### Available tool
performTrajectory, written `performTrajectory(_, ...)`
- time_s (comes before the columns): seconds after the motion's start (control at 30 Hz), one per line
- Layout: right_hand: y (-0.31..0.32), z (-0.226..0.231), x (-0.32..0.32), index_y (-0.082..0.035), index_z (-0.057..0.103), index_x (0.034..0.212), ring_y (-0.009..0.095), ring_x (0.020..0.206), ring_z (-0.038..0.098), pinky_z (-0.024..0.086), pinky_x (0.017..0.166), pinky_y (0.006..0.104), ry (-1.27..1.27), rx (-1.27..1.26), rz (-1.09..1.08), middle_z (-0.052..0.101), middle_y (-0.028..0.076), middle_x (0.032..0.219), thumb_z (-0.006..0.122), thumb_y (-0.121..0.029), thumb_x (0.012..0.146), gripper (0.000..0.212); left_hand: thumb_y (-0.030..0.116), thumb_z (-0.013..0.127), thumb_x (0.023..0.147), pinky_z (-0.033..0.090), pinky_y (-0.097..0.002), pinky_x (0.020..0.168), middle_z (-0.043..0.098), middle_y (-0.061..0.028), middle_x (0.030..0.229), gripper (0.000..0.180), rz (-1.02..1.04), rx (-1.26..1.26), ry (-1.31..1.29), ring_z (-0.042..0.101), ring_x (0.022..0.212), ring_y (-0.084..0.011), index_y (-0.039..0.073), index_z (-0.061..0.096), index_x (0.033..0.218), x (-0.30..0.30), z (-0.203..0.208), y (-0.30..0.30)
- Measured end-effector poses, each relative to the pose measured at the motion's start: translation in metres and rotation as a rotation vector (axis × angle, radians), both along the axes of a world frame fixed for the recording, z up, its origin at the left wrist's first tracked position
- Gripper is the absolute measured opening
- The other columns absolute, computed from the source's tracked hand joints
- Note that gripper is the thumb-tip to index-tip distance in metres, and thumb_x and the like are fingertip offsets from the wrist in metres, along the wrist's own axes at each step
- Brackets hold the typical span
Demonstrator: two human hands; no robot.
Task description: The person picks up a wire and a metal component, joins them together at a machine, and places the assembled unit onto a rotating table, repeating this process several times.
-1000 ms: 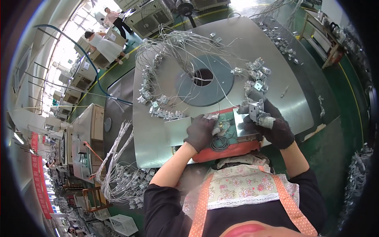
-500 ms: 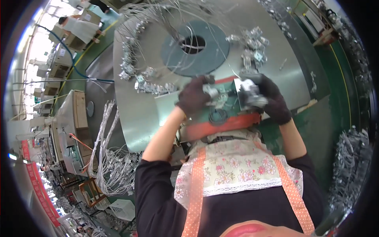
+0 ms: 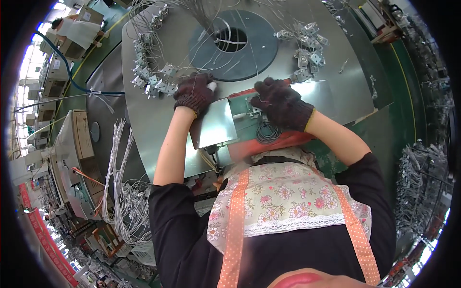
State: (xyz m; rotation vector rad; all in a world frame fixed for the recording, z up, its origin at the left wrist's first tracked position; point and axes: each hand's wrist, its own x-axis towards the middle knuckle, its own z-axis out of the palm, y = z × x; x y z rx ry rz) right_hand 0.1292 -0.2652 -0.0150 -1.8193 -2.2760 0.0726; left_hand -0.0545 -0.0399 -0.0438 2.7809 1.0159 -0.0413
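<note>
Both my hands wear dark knitted gloves. My left hand [image 3: 194, 94] is at the left group of small metal parts with thin wires [image 3: 152, 82], its fingers curled and a pale thumb tip showing; what lies under them is hidden. Over a green work plate [image 3: 247, 132] my right hand [image 3: 281, 103] is closed, fingertips down beside a small metal fitting [image 3: 254, 111]. Whatever those fingers grip is hidden. A coil of dark thin cable [image 3: 268, 132] lies below the right hand. Between my hands sits a shiny metal cover plate [image 3: 214, 126].
A grey disc [image 3: 259, 60] with a central hole, wires through it, lies on the metal table [image 3: 336, 91]. More metal parts [image 3: 307, 50] are piled right of it. Bundled wires [image 3: 117, 192] hang at the left edge. A person in white [image 3: 79, 33] is far left.
My left hand has moved left and away from the work plate to the metal parts. My right hand has shifted left onto the plate; the shiny part it had no longer shows in it.
</note>
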Motion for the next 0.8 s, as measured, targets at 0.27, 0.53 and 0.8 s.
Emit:
performTrajectory(0.27,-0.011,-0.03,-0.01,-0.011,0.066,0.122,0.035,0.091,0.062,0.049,0.079,0.0478,0.003,-0.098,-0.172,0.062,0.017,0.096,0.063,-0.016,0.085,0.038,0.028,0.065,0.094,0.048,-0.0478,0.097,0.069,-0.0148,0.092,0.026,-0.209,0.306,-0.549,0.066,0.09,-0.0333,0.007,0.07,0.109,0.0,0.009,-0.05)
performTrajectory(0.53,-0.029,-0.033,-0.025,0.0,0.047,0.145,0.043,0.104,0.057,0.048,0.089,0.053,0.332,0.051,-0.227,0.058,0.026,0.115,0.075,-0.018,0.075,0.078,0.023,0.068,0.081,0.043,-0.0467,0.11,0.071,-0.0173,0.104,0.039,-0.64,0.002,-0.069,0.068,0.103,-0.0328,0.005,0.068,0.115,0.027,0.005,-0.109)
performTrajectory(0.8,-0.039,-0.006,0.017,-0.007,0.053,0.143,0.037,0.111,0.058,0.05,0.096,0.0479,0.617,-0.059,-0.072,0.06,0.019,0.127,0.068,-0.011,0.08,0.065,0.029,0.063,0.088,0.041,-0.0479,0.111,0.071,-0.0167,0.116,0.044,-0.483,-0.035,-0.119,0.066,0.114,-0.0327,0.005,0.066,0.125,0.036,0.026,-0.146)
